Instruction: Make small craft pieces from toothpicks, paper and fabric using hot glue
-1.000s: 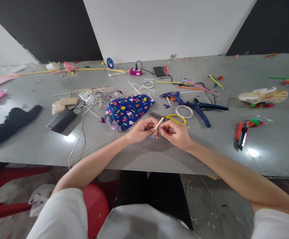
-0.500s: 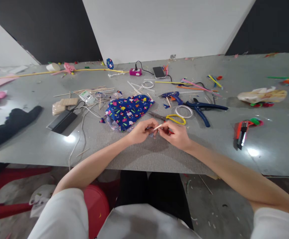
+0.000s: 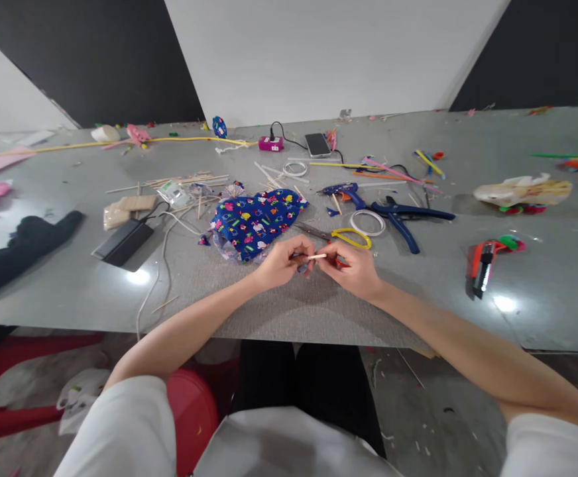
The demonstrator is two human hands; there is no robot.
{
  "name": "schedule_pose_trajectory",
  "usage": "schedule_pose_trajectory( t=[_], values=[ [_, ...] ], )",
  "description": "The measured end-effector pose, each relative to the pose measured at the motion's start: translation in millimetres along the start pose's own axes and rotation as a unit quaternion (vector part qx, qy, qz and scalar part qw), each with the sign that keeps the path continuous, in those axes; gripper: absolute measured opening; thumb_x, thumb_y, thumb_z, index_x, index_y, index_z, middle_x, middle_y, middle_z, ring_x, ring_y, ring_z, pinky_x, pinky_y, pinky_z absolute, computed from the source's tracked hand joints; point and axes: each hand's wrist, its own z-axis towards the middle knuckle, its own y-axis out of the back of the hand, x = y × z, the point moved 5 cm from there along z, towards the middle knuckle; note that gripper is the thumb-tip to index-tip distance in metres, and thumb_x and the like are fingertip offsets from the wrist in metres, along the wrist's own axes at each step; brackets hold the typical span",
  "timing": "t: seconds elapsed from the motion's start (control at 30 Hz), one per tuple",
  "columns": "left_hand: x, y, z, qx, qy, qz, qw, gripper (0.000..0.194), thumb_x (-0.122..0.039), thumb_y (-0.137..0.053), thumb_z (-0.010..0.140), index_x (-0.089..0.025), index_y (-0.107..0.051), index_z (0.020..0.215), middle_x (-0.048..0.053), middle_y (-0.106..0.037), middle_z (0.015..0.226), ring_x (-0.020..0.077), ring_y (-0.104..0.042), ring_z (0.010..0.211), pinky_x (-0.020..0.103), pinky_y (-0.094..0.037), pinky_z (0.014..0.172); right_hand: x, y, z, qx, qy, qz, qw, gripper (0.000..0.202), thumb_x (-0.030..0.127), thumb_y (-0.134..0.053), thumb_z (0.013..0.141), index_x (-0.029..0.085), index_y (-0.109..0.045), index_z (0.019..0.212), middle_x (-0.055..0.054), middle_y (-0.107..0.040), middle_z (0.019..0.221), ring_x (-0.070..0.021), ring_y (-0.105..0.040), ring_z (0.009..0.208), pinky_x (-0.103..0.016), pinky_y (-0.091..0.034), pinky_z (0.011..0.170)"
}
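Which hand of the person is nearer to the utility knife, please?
Right. The right hand is to the left of the utility knife; the left hand is farther left, beyond the right hand.

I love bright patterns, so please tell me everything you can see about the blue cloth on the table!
The blue cloth is dark blue, printed with small pink, white, green and yellow shapes. It looks like fabric, slightly puffy, with a pointed corner at its right end. Some crinkly, see-through material shows along its lower left edge. It lies on the grey table, just beyond the left hand; whether they touch, I can't tell.
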Motion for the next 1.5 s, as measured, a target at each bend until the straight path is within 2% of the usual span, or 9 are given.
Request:
schedule_pose_trajectory(
  t=[0.53, 0.77, 1.13, 1.37, 1.5],
  values=[
    [1.4, 1.0, 0.4, -0.009, 0.019, -0.024, 0.999, 0.011, -0.019, -0.063, 0.096, -0.018, -0.052, 0.093, 0.000, -0.069, 0.075, 0.0099, -0.068, 0.062, 0.022, -0.048, 0.061, -2.6, -1.4, -2.6, 0.009, 0.004, -0.018, 1.000, 0.007, 0.026, -0.068, 0.100, 0.023, -0.075, 0.099, 0.001, -0.077, 0.081, -0.0111, -0.064, 0.064, -0.024, -0.049, 0.060],
    [2.7, 1.5, -0.5, -0.006, 0.027, -0.048, 0.998, 0.022, -0.024, -0.068, 0.096, -0.020, -0.047, 0.099, 0.000, -0.072, 0.077, 0.0114, -0.071, 0.061, 0.022, -0.048, 0.059, 2.2, -0.1, -0.1, 0.011, 0.015, -0.017, 1.000, 0.008, 0.025, -0.067, 0.102, 0.024, -0.075, 0.101, 0.000, -0.078, 0.083, -0.0117, -0.066, 0.066, -0.025, -0.050, 0.062],
    [4.5, 2.1, 0.8, 0.000, 0.058, -0.076, 0.995, 0.028, -0.032, -0.077, 0.092, -0.017, -0.053, 0.093, 0.005, -0.075, 0.080, 0.0145, -0.075, 0.065, 0.024, -0.053, 0.063, 4.0, 0.2, 1.8, 0.014, -0.001, 0.020, 1.000, 0.009, 0.025, -0.065, 0.102, 0.023, -0.073, 0.099, 0.000, -0.078, 0.085, -0.0118, -0.065, 0.066, -0.025, -0.051, 0.061],
    [7.5, 2.5, 1.4, 0.020, 0.058, -0.105, 0.993, 0.040, -0.033, -0.079, 0.091, -0.022, -0.041, 0.098, 0.002, -0.074, 0.076, 0.0136, -0.072, 0.066, 0.025, -0.052, 0.065, 4.4, 0.0, -0.9, 0.000, 0.029, -0.025, 0.999, 0.009, 0.029, -0.067, 0.102, 0.023, -0.073, 0.100, 0.001, -0.075, 0.078, -0.0107, -0.061, 0.061, -0.025, -0.050, 0.060],
    [4.4, 2.4, 1.3, 0.038, 0.052, -0.080, 0.995, 0.035, -0.027, -0.075, 0.092, -0.022, -0.041, 0.098, 0.001, -0.073, 0.073, 0.0119, -0.070, 0.065, 0.025, -0.050, 0.067, 6.9, -1.0, -1.6, -0.001, 0.038, -0.024, 0.999, 0.007, 0.028, -0.068, 0.102, 0.023, -0.073, 0.100, 0.002, -0.074, 0.076, -0.0094, -0.059, 0.058, -0.024, -0.049, 0.059]
  ],
)
